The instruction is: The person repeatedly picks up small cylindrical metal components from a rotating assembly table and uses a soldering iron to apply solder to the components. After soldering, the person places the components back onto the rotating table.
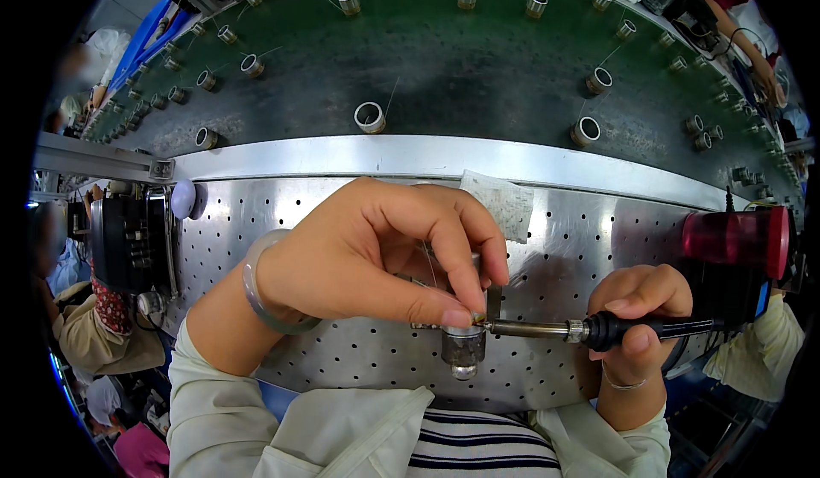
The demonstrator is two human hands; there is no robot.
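Head camera view of a perforated steel workbench [342, 367]: at far left, a black device [128, 243] sits at the bench edge. Near centre, the left hand [376, 252], a pale bangle [265, 286] on its wrist, pinches thumb and forefinger closed over the top of a small metal cylinder [463, 346] standing on the bench. From the right, the right hand [636, 316] grips the black handle of a soldering iron [581, 330], its tip touching the cylinder's top. Beyond, a green conveyor belt [444, 76] carries scattered metal rings [370, 117].
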